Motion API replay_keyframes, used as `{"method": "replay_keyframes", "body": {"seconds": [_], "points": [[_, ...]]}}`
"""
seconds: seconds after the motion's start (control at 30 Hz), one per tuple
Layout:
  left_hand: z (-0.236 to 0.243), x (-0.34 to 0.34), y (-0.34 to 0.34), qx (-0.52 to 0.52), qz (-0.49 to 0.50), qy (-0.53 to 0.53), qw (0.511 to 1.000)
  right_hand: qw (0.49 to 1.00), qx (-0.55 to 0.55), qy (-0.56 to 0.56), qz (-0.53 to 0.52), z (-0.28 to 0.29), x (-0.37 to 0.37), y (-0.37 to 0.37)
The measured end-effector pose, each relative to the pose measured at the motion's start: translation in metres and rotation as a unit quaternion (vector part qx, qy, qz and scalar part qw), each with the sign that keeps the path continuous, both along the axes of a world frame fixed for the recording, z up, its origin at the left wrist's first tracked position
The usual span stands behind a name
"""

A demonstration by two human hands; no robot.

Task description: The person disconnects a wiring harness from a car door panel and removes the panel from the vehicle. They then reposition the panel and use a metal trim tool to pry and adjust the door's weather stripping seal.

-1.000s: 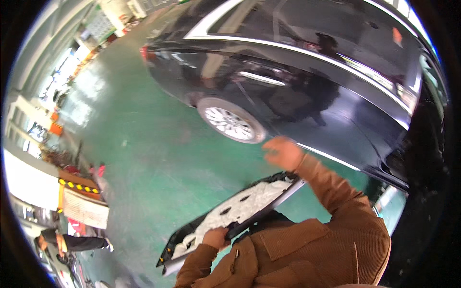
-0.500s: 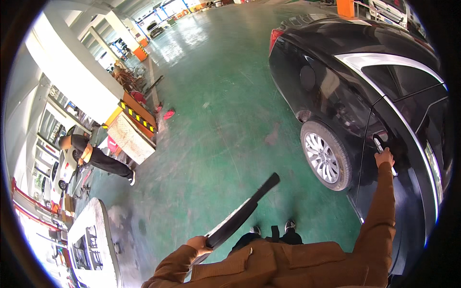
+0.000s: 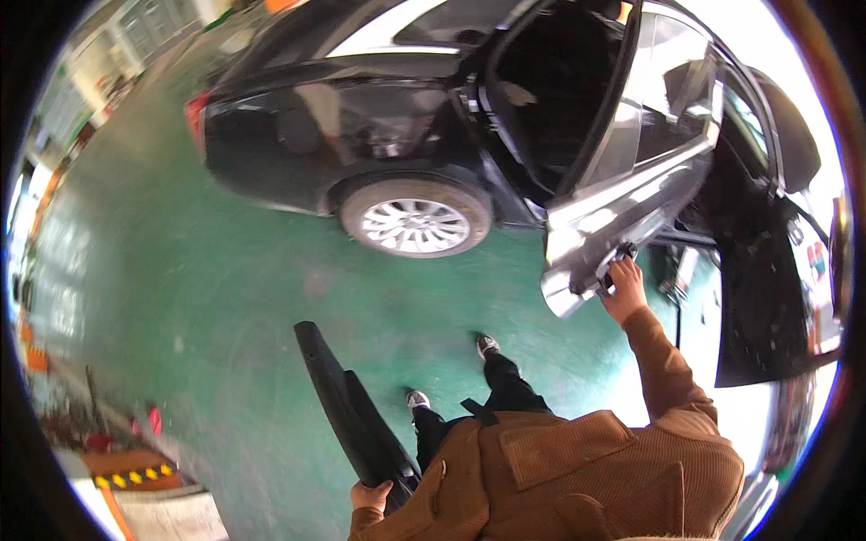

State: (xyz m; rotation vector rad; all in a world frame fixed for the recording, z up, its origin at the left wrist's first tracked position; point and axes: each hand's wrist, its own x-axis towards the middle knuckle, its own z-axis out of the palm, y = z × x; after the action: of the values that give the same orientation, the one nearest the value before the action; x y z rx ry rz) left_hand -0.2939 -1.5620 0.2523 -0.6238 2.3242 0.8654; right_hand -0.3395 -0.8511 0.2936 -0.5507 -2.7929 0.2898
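Since the earlier frame the car had swung across the view, and its rear door, which was shut with the right hand only at its edge, now stood pulled open with that hand on its lower rim. Nearest, at the bottom of the view, the left hand (image 3: 371, 495) was closed around the lower end of a long black trim panel (image 3: 347, 406), fingers wrapped over its edge, the panel standing slanted up and to the left beside the person's legs, with its far tip over the green floor (image 3: 180, 298). Carried one-handed by its end like that, the panel could have twisted out of the grip or dragged along the floor, and its free tip could have knocked the car's bodywork as the person stepped closer. Farther off and to the right, the right hand (image 3: 624, 281) reached out on a straight arm and was curled on the bottom corner of the open rear door (image 3: 622, 207); the fingers looked hooked under the edge, though glare off the door skin made that hard to confirm. A loose hold there could have let the door swing back against the arm. Beyond lay the rear wheel (image 3: 415, 223) and the dark car (image 3: 361, 117).
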Motion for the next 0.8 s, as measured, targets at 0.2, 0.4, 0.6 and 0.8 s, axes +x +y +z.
{"method": "replay_keyframes", "body": {"seconds": [0.2,0.4,0.6,0.8], "points": [[-0.039,-0.051,-0.032,-0.059,-0.166,0.017,0.984,0.955,0.050,0.031,-0.291,0.011,0.263,-0.063],[-0.017,-0.124,0.006,-0.127,-0.397,-0.012,0.909,0.470,-0.534,0.480,-0.512,-0.040,0.427,-0.171],[0.025,-0.182,0.136,-0.005,-0.529,0.002,0.849,0.242,-0.356,0.803,-0.412,0.030,0.382,-0.133],[0.071,-0.209,0.305,0.077,-0.610,0.033,0.788,0.183,-0.320,0.822,-0.434,0.011,0.412,-0.122]]}}
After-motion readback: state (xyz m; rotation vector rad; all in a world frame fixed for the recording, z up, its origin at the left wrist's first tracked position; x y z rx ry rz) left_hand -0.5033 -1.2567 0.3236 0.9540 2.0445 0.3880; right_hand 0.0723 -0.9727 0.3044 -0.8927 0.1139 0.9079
